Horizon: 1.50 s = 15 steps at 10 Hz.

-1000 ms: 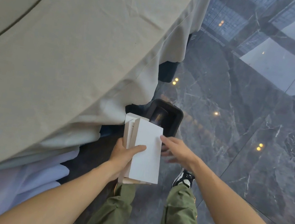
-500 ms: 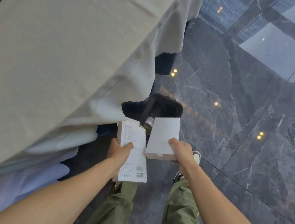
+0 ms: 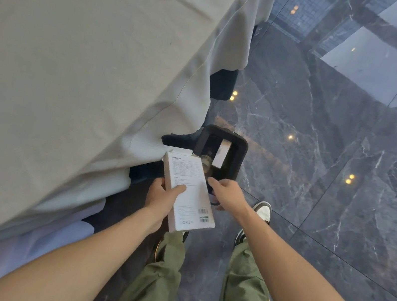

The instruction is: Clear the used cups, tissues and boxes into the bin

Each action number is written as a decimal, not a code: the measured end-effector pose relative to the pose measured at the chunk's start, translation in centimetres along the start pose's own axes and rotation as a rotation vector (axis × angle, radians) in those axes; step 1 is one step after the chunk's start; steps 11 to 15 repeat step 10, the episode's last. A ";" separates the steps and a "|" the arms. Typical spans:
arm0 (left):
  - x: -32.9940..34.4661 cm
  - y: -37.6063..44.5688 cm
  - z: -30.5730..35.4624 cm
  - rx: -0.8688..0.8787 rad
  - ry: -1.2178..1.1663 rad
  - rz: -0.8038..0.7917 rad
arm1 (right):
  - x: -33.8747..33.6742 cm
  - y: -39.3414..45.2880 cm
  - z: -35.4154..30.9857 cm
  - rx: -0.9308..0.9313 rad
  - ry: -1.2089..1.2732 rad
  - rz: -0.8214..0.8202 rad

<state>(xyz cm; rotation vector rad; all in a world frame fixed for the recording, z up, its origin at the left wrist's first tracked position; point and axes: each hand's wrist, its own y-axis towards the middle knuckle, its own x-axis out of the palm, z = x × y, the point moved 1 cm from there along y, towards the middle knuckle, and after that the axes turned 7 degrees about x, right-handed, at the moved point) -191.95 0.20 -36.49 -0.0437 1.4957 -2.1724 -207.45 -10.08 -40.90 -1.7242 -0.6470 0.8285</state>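
A black bin [image 3: 240, 154] stands on the dark marble floor beside the draped table. Inside it a white box [image 3: 221, 153] lies on end next to a used cup [image 3: 206, 161]. My left hand [image 3: 162, 198] grips a white printed box [image 3: 189, 193] by its left edge, just short of the bin's near rim. My right hand [image 3: 226, 194] hovers next to that box over the bin's near rim, fingers apart, holding nothing.
A table under a grey-green cloth [image 3: 86, 79] fills the left side, its hem hanging beside the bin. Glossy dark marble floor [image 3: 330, 185] stretches to the right. My green trousers [image 3: 194, 294] and a shoe [image 3: 262, 211] are below the hands.
My right hand took one white box off the stack, carried it over the bin and let it go; that box now lies inside. My left hand still holds the printed box.
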 end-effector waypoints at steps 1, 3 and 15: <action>0.7 0.0 0.8 0.024 -0.017 -0.005 | 0.0 -1.3 0.5 0.074 0.236 -0.262; 1.8 0.5 0.9 0.023 -0.024 -0.070 | -1.2 -1.3 3.4 0.113 0.520 -0.326; 2.7 -2.1 2.2 0.114 0.209 -0.185 | -0.7 -2.1 -1.5 -0.116 -0.106 0.125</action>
